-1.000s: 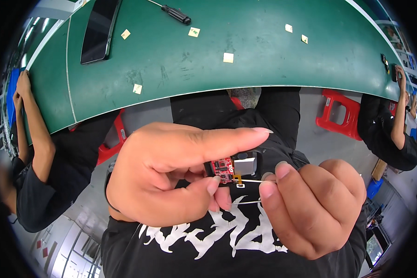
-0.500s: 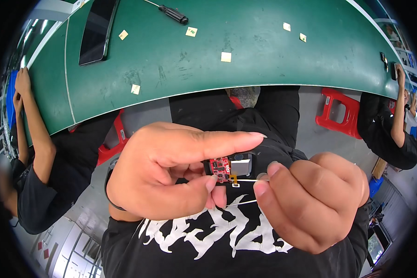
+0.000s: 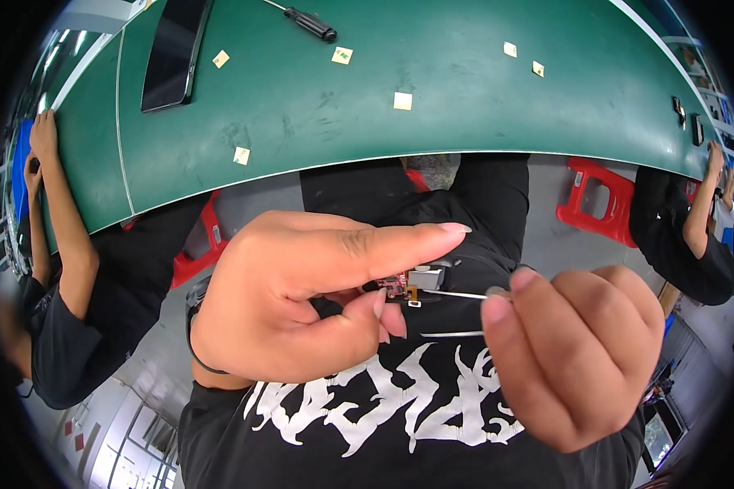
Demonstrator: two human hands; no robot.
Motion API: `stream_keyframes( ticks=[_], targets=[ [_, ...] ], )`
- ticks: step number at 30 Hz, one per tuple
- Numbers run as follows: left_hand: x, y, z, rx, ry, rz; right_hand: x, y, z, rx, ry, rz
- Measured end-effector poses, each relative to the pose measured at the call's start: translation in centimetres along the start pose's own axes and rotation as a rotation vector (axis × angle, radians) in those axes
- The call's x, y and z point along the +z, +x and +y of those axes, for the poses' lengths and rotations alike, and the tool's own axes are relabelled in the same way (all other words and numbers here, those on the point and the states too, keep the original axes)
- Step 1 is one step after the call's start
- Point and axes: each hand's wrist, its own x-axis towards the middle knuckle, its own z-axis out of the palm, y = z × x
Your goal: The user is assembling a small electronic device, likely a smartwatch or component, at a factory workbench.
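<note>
Between thumb and fingers, my left hand (image 3: pixel 294 297) grips a small red circuit board (image 3: pixel 395 285), tilted so that I see it at a slant. A silver-grey block (image 3: pixel 426 278) sits beside the board, and a short orange flex cable (image 3: pixel 413 294) hangs at its edge. My left index finger stretches above them. My right hand (image 3: pixel 579 354) is closed on thin metal tweezers (image 3: pixel 465 295). Their two slim prongs are apart: the upper tip reaches the flex cable, while the lower one points left below the board. Whether the upper tip touches it, I cannot tell.
Beyond my lap lies a green table (image 3: pixel 302 106) with a black phone-like slab (image 3: pixel 174 57), a screwdriver (image 3: pixel 310 24) and several yellow paper squares (image 3: pixel 402 101). Red stools (image 3: pixel 595 200) and people flank me on both sides.
My right hand and the tweezers have shifted right, and the lower prong shows more. The board has tilted and risen slightly. At far right, a person's hand has left a small dark object.
</note>
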Motion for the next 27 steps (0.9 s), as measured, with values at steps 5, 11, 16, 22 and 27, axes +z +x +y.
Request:
stream_keyframes(
  ticks=[5,11,16,22,27],
  targets=[
    [-0.2,0.0,0.1,-0.005,0.024,-0.021,0.2,-0.3,-0.2,0.043,0.030,0.030],
    [-0.2,0.0,0.0,-0.010,-0.060,-0.021,0.6,-0.2,-0.1,0.029,0.046,0.001],
    [-0.3,0.2,-0.5,0.004,-0.094,-0.094,1.4,-0.6,-0.4,0.024,0.058,0.050],
    [-0.3,-0.1,0.1,-0.130,-0.231,-0.072,2.2,-0.9,-0.6,0.050,0.082,0.141],
    [-0.1,-0.1,-0.3,-0.148,-0.325,-0.036,2.8,-0.9,-0.6,0.042,0.062,0.199]
  ],
)
